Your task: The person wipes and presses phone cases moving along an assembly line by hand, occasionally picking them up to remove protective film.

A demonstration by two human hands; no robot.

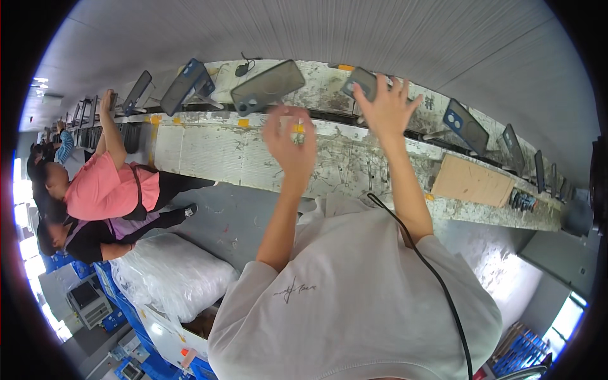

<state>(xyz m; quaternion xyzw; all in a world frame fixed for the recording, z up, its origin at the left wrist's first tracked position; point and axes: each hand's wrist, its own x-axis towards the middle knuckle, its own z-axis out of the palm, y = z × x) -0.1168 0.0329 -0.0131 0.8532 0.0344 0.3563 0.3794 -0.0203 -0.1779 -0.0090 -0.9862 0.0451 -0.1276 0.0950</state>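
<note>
A row of dark translucent phone cases leans on stands along the long worn bench. My right hand (pixel 388 111) spreads its fingers in front of one phone case (pixel 360 82), covering part of it; whether they touch I cannot tell. Below a larger-looking phone case (pixel 268 86) with a ring on its back is my left hand (pixel 291 142). Its fingers are bent and slightly blurred, with a gap at the thumb and nothing visible in it. Right of my right hand stands a blue-edged phone case (pixel 465 126).
A brown board (pixel 473 180) lies on the near bench strip (pixel 209 151), with dark coiled items (pixel 522 201) beside it. More phone cases (pixel 183 86) stand leftward. A person in a pink shirt (pixel 114 190) works at left. A plastic-wrapped bundle (pixel 174 272) sits behind me.
</note>
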